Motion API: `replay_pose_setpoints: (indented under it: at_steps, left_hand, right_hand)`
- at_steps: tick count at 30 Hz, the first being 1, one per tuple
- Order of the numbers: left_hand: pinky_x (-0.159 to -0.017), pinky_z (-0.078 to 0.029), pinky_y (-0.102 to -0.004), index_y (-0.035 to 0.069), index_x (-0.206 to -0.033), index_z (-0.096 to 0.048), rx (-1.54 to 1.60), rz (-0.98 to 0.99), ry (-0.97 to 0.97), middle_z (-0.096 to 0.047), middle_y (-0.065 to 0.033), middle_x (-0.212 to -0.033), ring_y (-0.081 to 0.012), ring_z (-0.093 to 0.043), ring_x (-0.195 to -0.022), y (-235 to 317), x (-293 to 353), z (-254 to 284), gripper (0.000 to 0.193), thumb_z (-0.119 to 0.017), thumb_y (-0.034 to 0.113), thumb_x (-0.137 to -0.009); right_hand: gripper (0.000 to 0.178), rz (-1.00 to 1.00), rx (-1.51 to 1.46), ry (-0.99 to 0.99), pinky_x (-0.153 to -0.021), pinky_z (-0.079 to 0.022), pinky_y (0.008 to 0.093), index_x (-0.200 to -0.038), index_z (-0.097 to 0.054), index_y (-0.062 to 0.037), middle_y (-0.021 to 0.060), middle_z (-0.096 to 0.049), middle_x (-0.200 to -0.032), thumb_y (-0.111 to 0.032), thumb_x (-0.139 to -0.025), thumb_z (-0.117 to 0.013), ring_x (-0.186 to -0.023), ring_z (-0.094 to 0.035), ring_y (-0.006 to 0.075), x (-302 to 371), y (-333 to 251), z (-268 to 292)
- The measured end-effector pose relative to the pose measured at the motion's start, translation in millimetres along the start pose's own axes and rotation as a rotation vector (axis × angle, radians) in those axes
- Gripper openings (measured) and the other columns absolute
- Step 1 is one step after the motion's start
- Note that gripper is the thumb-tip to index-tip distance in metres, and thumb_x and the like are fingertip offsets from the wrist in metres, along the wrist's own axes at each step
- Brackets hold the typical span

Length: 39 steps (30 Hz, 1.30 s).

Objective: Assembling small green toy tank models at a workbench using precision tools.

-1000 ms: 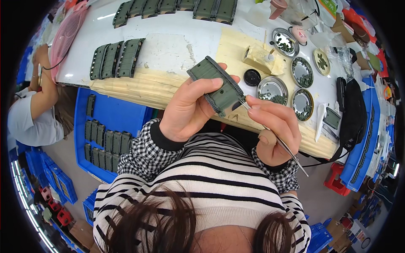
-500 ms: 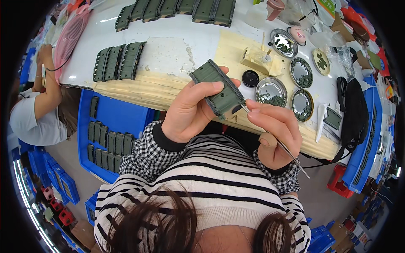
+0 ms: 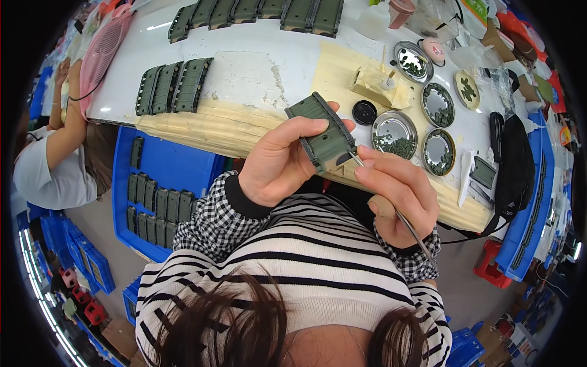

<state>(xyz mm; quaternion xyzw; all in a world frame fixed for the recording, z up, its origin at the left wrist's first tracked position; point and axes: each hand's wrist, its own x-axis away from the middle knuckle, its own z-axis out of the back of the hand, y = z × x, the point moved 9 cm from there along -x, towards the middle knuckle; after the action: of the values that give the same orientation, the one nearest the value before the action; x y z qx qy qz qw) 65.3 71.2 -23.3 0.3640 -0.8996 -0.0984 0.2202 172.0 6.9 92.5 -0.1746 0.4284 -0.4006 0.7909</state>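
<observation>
In my left hand [image 3: 275, 160] is a dark green rectangular part [image 3: 319, 131] with ridged edges, held tilted above the table's front edge. The thumb lies on its face and the fingers go behind it. My right hand [image 3: 400, 192] grips a slim metal pointed tool [image 3: 411, 230] like a pen. Its tip meets the part's lower right edge, near a small hole; any tiny piece at the tip is too small to make out. A tan wrap covers one right finger. Nearest the hands are a black round lid [image 3: 364, 112] and a metal dish [image 3: 394, 120] of small green bits.
More round dishes [image 3: 438, 105] of green bits stand at the right, beside a paper-wrapped block [image 3: 376, 87]. Similar green parts [image 3: 175, 87] lie in rows at the left and back. A blue tray [image 3: 177, 147] holds several more. Another person [image 3: 55, 160] sits at far left.
The green part has shifted slightly right and down in my left hand. My right hand has turned a little, and the tool's rear end has swung left. The tip stays at the part's edge.
</observation>
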Motion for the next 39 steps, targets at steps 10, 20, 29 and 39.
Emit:
replay_pose_setpoints:
  at_steps: [10,20,29,39]
  left_hand:
    - [-0.09,-0.053,-0.0351,0.0,-0.132,-0.043,-0.135,-0.019,-0.034,-0.061,-0.0169,-0.115,-0.0213,-0.062,-0.104,9,2,-15,0.044,-0.054,0.013,-0.092]
    - [-0.089,-0.053,-0.0345,0.001,-0.133,-0.044,-0.178,-0.033,-0.028,-0.06,-0.0164,-0.116,-0.0205,-0.062,-0.103,10,2,-15,0.045,-0.055,0.014,-0.091]
    - [-0.092,-0.052,-0.0353,-0.001,-0.132,-0.045,-0.147,-0.024,-0.004,-0.06,-0.0172,-0.117,-0.022,-0.061,-0.105,7,-2,-8,0.044,-0.055,0.013,-0.091]
    - [-0.092,-0.052,-0.0368,-0.001,-0.131,-0.045,-0.134,-0.036,-0.028,-0.06,-0.0172,-0.116,-0.0218,-0.062,-0.104,6,-4,-8,0.044,-0.055,0.012,-0.091]
  right_hand:
    - [0.046,-0.012,-0.052,0.065,-0.09,-0.053,0.0361,-0.116,-0.062,0.0006,0.0168,-0.061,-0.115,-0.011,-0.073,-0.075,-0.108,-0.063,0.0296,4,-2,4]
    - [0.045,-0.033,-0.032,0.044,-0.091,-0.052,0.0357,-0.116,-0.063,-0.0007,0.0172,-0.061,-0.118,-0.009,-0.073,-0.075,-0.107,-0.062,0.0298,3,-1,4]
    - [0.038,-0.013,-0.018,0.027,-0.089,-0.053,0.035,-0.11,-0.065,0.0014,0.0182,-0.062,-0.116,-0.002,-0.072,-0.072,-0.105,-0.063,0.0293,1,1,4]
    - [0.033,0.005,-0.018,0.078,-0.086,-0.054,0.0345,-0.105,-0.066,0.0011,0.0183,-0.062,-0.116,0.0,-0.073,-0.072,-0.103,-0.064,0.0297,2,2,5]
